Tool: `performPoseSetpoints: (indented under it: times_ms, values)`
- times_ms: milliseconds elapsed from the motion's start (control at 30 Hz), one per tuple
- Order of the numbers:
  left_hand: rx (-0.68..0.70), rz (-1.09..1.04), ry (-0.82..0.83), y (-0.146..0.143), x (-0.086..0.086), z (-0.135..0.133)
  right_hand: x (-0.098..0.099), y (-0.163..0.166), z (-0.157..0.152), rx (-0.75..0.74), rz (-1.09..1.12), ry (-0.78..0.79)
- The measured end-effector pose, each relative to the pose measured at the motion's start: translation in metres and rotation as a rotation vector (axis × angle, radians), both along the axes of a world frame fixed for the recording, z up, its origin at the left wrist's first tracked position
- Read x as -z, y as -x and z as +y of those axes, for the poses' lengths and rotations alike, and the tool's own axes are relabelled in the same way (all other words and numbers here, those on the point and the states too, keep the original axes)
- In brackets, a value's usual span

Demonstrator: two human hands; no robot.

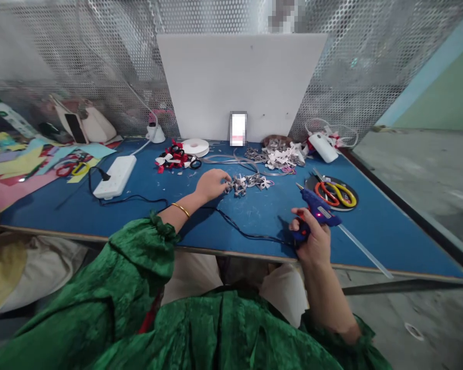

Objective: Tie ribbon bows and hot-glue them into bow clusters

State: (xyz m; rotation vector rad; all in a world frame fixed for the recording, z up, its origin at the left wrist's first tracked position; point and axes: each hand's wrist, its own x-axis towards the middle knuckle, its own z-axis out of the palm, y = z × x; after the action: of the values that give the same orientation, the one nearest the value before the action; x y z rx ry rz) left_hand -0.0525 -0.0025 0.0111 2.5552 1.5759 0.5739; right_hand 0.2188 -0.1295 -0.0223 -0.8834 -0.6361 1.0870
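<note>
My right hand (312, 237) is wrapped round the grip of a blue glue gun (316, 209), its nozzle aimed up and left and a clear glue stick jutting out behind it. Its black cord (239, 229) trails left across the blue table (139, 216). My left hand (213, 183) reaches forward, fingers curled and pinching at a small pile of grey-and-white ribbon bows (250, 182). A gold bangle sits on that wrist, and green sleeves cover both arms.
Orange and yellow scissors (335, 194) lie on a dark disc right of the gun. A white power strip (114, 176), red-black-white ribbon pieces (174, 158), a white tape roll (195, 147) and another bow heap (280, 155) sit farther back. A white board (239, 85) stands behind. Another person sits at left.
</note>
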Motion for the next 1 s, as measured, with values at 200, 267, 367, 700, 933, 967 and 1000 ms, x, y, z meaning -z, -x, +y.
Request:
performPoseSetpoints:
  times_ms: [200, 267, 367, 700, 933, 967, 1000]
  values:
    - [-0.055, -0.027, 0.072, 0.0, 0.005, -0.001, 0.003, -0.002, 0.002, -0.017, -0.037, 0.005]
    - [-0.086, -0.035, 0.051, 0.001, 0.006, 0.001, 0.004, -0.003, 0.003, -0.022, -0.025, 0.002]
    - [-0.197, -0.045, 0.011, 0.009, 0.003, 0.008, 0.004, -0.004, 0.003, -0.022, -0.007, 0.0]
    - [-0.05, 0.068, 0.094, 0.016, 0.022, 0.021, 0.004, -0.005, 0.004, -0.014, -0.031, 0.015]
    - [-0.163, 0.097, 0.049, 0.019, 0.002, -0.002, 0.003, -0.004, 0.004, -0.015, -0.016, 0.024]
    - [-0.16, 0.099, 0.046, 0.018, -0.002, -0.01, 0.003, -0.004, 0.004, -0.014, -0.017, 0.021]
    - [-0.143, 0.098, 0.047, 0.015, -0.006, -0.019, 0.002, -0.003, 0.004, -0.012, -0.019, 0.017]
